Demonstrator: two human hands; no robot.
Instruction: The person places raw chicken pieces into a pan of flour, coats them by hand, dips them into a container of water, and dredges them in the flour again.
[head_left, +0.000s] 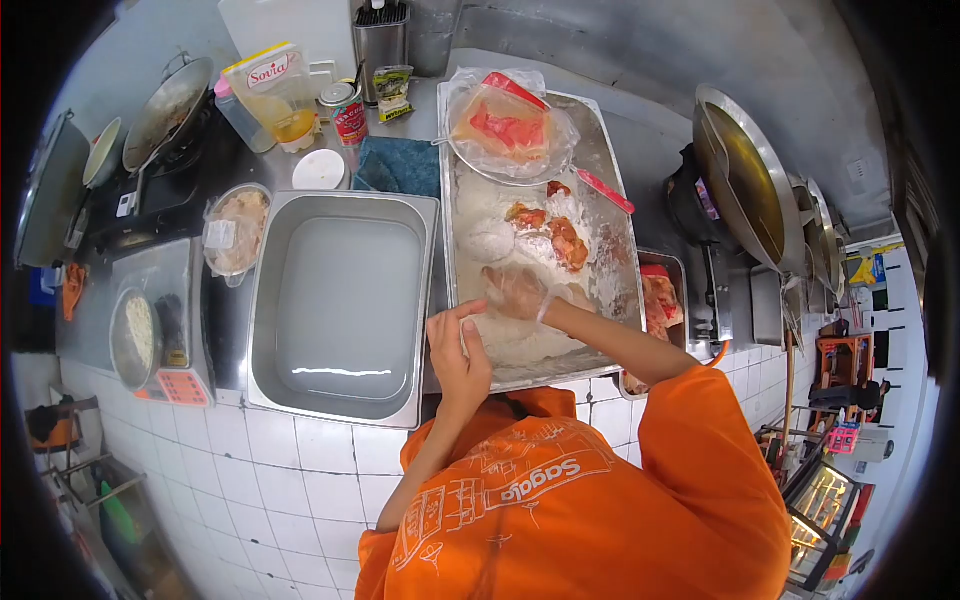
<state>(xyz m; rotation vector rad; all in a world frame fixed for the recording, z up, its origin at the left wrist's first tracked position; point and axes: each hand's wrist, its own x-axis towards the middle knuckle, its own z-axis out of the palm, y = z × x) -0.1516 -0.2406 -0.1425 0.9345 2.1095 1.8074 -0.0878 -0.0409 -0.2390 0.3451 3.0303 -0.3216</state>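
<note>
A large metal tray (625, 270) holds white flour (520, 335) and several pieces of raw meat (568, 245), partly coated in the flour. My right hand (516, 292) is down in the flour, dusted white and indistinct, just below the meat; whether its fingers are closed on anything is unclear. Over the tray's left edge, my left hand (460, 358) has its fingers stretched out and holds nothing. A floured lump (490, 241) lies left of the meat. At the tray's far end sits a plastic-lined bowl (500, 130) with reddish contents.
A deep steel pan of cloudy water (258, 300) stands left of the tray. A red-handled utensil (606, 190) lies across the tray's right edge. Right of it are a container of raw meat (660, 300) and a large wok of oil (745, 180). A scale (180, 385) is at far left.
</note>
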